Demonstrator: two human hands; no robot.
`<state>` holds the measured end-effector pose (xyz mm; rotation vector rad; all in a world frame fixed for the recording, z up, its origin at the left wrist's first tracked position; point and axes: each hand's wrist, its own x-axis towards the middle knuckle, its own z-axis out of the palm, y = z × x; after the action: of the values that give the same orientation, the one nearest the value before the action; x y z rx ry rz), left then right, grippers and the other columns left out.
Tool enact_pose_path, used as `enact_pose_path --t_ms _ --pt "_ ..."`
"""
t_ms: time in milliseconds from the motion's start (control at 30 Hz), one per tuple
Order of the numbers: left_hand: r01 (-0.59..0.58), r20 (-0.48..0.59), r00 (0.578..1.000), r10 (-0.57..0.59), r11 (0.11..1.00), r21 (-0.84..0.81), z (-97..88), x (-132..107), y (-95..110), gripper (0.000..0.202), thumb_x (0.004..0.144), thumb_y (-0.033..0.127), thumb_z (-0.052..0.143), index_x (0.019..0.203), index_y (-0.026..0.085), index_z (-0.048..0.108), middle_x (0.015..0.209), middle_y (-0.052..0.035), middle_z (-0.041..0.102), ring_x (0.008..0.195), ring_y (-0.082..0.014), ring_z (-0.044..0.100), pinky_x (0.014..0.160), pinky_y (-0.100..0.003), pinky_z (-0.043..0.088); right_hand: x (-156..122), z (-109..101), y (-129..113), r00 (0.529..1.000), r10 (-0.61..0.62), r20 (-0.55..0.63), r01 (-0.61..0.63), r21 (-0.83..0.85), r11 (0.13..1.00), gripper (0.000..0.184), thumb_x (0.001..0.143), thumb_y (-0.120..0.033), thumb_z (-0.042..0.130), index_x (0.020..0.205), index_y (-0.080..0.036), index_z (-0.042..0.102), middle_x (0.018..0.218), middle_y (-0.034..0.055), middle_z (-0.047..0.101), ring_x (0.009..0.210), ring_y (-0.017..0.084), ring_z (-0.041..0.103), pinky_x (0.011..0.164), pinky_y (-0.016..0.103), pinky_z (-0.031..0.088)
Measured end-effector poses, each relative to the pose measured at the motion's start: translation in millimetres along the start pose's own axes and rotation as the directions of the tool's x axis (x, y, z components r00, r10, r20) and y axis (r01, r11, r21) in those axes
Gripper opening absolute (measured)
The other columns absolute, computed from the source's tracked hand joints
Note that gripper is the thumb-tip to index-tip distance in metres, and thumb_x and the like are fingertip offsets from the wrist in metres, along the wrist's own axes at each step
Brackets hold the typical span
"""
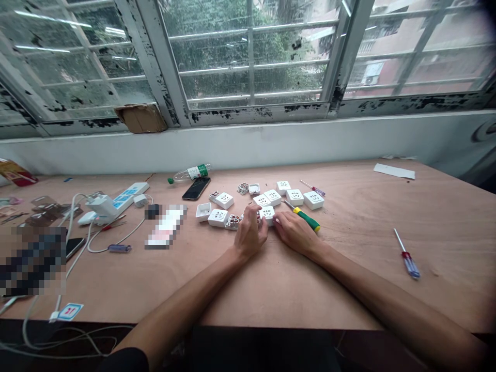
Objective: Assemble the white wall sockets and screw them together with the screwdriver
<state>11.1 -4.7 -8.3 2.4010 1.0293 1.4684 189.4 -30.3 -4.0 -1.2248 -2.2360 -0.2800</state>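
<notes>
A small white power socket [267, 212] lies on the wooden table between my hands, its slotted face up. My left hand [249, 233] is closed, with thumb and fingers at the socket's left side. From the right, my right hand [295, 232] pinches its edge with curled fingertips. Just left of my left hand is an opened part with metal contacts [233, 222], partly covered by the fingers. Beside it stand another white socket [218, 217] and an empty white housing [203, 211]. A green and yellow screwdriver [307, 219] lies right behind my right hand.
More white sockets [295, 196] stand behind my hands. Two screwdrivers with clear handles lie right [411, 265] and behind [318, 191]. Leftward are a phone [196, 188], a plastic bottle [192, 173], a power strip [130, 197] and loose cables [90, 243]. Windows rise beyond the table.
</notes>
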Motion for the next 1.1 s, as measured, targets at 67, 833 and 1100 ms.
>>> enact_pose_path --t_ms 67,833,1100 --pt "0.003 -0.001 1.000 -0.003 1.000 0.001 0.3 -0.2 -0.3 0.029 0.089 0.011 0.052 0.115 0.019 0.042 0.111 -0.0096 0.054 0.082 -0.0152 0.065 0.067 -0.029 0.062 -0.1 -0.4 -0.7 1.000 -0.001 0.003 0.002 -0.012 1.000 0.022 0.098 -0.015 0.036 0.092 -0.015 0.057 0.091 0.0134 0.067 0.084 0.023 0.062 0.073 0.035 0.048" --pt "0.003 0.075 0.997 -0.015 0.986 0.165 -1.6 0.5 1.9 0.027 0.089 0.014 0.053 0.115 0.020 0.047 0.088 -0.0050 0.068 0.077 -0.0199 0.069 0.068 -0.031 0.057 -2.9 -18.1 14.0 0.999 0.003 0.034 -0.005 0.061 0.998 0.021 0.089 -0.015 0.050 0.106 -0.015 0.061 0.096 0.0127 0.072 0.089 0.025 0.065 0.073 0.036 0.048" --pt "-0.002 0.107 0.994 -0.018 0.984 0.180 -0.9 0.9 2.3 0.027 0.090 0.014 0.053 0.116 0.018 0.048 0.096 -0.0083 0.070 0.082 -0.0218 0.069 0.072 -0.035 0.057 -5.7 -16.3 18.9 0.988 -0.049 0.144 0.039 0.071 0.997 0.028 0.085 -0.008 0.046 0.108 -0.014 0.060 0.092 0.0111 0.070 0.083 0.021 0.064 0.071 0.032 0.044"
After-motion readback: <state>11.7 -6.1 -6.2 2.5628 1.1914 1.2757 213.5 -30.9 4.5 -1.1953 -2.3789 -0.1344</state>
